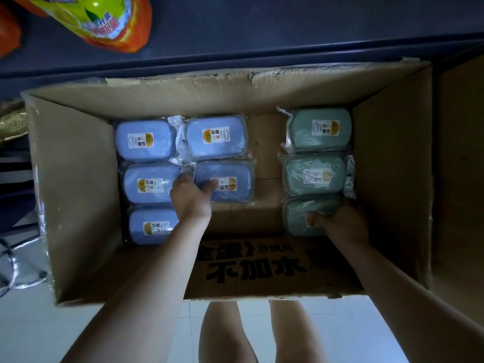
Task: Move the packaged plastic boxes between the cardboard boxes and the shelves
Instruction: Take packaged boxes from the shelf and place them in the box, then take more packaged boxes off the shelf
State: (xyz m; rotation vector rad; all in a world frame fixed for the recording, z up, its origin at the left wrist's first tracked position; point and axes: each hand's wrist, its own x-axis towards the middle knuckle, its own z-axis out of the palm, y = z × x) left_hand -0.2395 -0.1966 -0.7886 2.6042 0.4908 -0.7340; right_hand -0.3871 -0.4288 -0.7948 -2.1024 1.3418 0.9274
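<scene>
While the camera looks straight down from the person's head, a large open cardboard box (73, 184) fills most of the view, with pale tiled floor (26, 331) showing around its near edge. Plastic boxes with rounded corners lie flat on its bottom, each sealed in clear wrap; those whose tops show carry a white and orange label. 5 blue ones (145, 140) cluster at the left, 3 in a column along the left wall and 2 just beside them. 3 green ones (319, 129) form a column against the right wall. A strip of bare cardboard separates the 2 colours.

The left hand (190, 197) reaches in to the nearer blue box (230, 189) of the pair. Its thumb lies on top by the label and its fingers curl down into the gap along the box's left edge, gripping it. The right hand (343, 224) grips the nearest green box (298, 226), at the near end of that column, with fingers and thumb curled over its top and covering where a label would be.

The near flap (251, 265) bears large black printed characters. Beyond the box, a dark shelf (262, 30) carries an orange and yellow packet (104, 19). A second cardboard box (461, 179) stands at the right edge. The person's bare legs (222, 336) show below.
</scene>
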